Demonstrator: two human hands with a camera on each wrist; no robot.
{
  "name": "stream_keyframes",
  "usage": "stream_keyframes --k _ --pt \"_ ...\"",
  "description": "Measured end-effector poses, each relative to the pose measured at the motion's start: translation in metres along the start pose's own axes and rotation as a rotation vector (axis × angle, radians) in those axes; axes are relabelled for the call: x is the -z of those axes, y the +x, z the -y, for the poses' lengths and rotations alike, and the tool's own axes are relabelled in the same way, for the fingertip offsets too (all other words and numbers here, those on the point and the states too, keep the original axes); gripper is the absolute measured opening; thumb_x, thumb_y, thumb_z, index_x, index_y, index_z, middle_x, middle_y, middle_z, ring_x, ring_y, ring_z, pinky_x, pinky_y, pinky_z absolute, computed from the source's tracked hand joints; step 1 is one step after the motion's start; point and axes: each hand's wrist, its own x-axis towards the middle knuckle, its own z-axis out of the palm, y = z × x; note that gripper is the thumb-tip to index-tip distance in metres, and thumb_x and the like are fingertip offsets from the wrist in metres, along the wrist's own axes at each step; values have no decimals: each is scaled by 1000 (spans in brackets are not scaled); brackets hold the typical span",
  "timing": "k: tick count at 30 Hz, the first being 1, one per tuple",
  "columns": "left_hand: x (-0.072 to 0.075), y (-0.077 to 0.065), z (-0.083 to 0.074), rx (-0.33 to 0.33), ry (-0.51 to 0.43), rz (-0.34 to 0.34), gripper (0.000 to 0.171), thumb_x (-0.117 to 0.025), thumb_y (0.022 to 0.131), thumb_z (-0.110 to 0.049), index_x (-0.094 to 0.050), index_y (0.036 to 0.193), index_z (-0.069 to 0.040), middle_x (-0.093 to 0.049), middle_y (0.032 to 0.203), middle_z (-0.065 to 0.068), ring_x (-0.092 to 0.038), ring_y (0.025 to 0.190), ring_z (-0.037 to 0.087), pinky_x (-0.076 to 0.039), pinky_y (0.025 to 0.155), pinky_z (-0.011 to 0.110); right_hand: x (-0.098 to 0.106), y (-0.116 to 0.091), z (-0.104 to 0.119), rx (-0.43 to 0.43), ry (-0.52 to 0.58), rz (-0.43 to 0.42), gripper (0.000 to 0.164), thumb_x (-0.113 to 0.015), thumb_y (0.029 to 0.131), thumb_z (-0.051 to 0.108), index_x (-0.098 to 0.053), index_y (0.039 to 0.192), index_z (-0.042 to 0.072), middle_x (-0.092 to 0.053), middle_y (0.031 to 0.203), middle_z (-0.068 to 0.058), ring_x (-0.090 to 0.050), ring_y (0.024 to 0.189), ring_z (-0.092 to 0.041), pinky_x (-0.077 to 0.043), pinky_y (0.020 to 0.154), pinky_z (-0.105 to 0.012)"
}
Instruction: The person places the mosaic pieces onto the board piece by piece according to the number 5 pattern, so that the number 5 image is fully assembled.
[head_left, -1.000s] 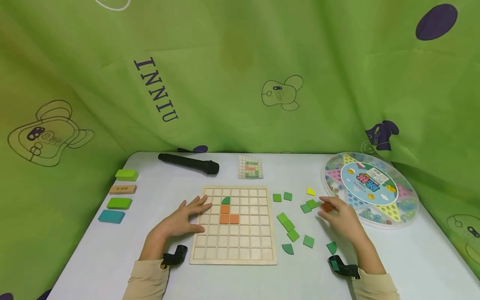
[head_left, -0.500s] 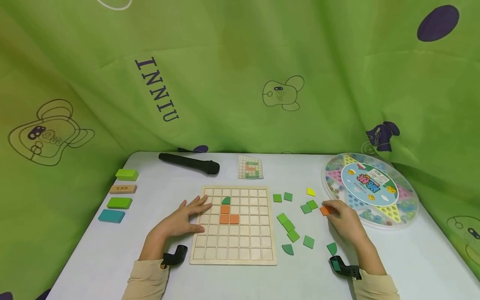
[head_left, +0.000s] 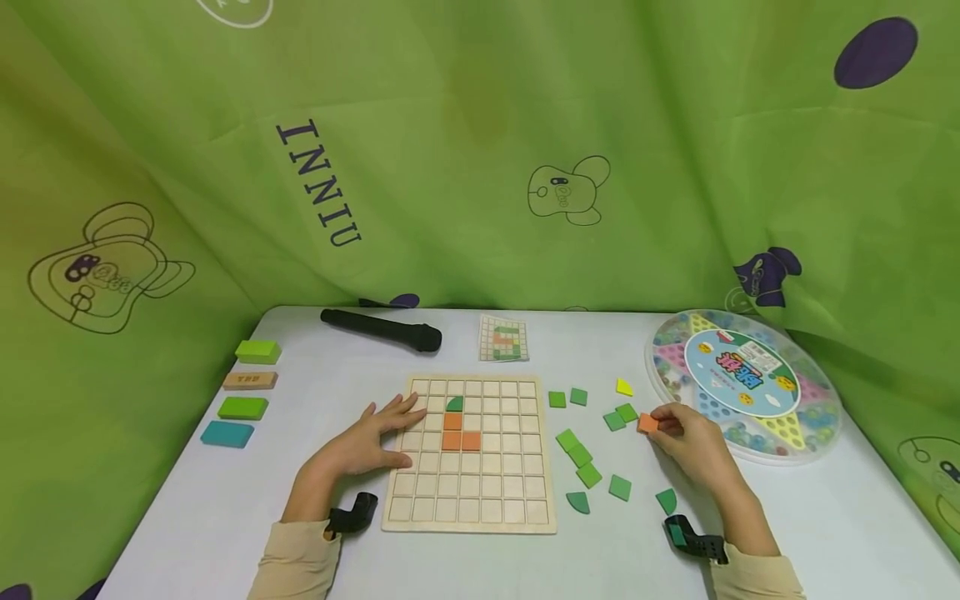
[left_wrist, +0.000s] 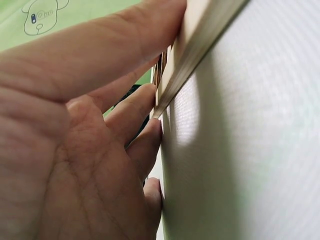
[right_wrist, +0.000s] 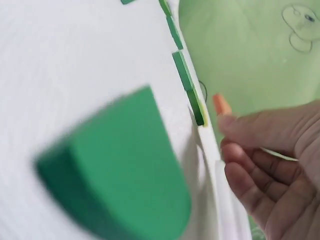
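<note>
A white tabletop (head_left: 450, 575) fills the lower frame. At its lower centre lies a wooden grid board (head_left: 469, 508). The left hand (head_left: 363, 442), fingers spread, rests at the board's left edge, as before. At lower right, the right hand (head_left: 693, 442) pinches an orange tile (head_left: 647, 423), partly covered a second ago, now showing plainly beyond the fingertips.

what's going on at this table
A person pinches an orange square tile in the right hand, while the left hand rests on the left edge of a square, light wooden grid board. So far the board holds three orange square tiles and one dark green quarter-circle tile. Loose green tiles lie to its right, and a small printed grid card lies beyond it.
</note>
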Motion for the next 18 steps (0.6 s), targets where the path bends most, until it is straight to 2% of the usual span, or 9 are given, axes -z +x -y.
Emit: stream_keyframes --k 2,5,12,18 --pt "0 -1 0 0 4 -1 77 -75 78 -31 -42 144 -12 -20 157 12 -9 145 38 5 115 60 0 1 5 4 24 10 24 -68 85 8 -64 107 2 -68 99 -12 -65 89 -25 -54 71 -25" --pt "0 -1 0 -3 7 -4 76 -75 78 -31 -42 144 -12 -21 157 12 -10 145 38 5 115 59 0 0 17 31 61 18 26 -69 85 8 -65 110 4 -67 102 -10 -65 90 -23 -53 71 -20" --pt "0 0 -2 -8 7 7 75 -75 79 -29 -42 144 -11 -21 157 13 -11 145 38 5 116 59 -19 -3 57 201 123 5 25 -73 81 8 -68 105 8 -68 99 -3 -66 84 -18 -57 75 -28" --pt "0 0 -2 9 -1 5 75 -75 78 -28 -42 144 -11 -21 157 12 -10 145 38 5 116 59 -46 6 99 304 206 122 25 -72 84 13 -67 108 11 -66 103 0 -65 89 -17 -56 77 -28"
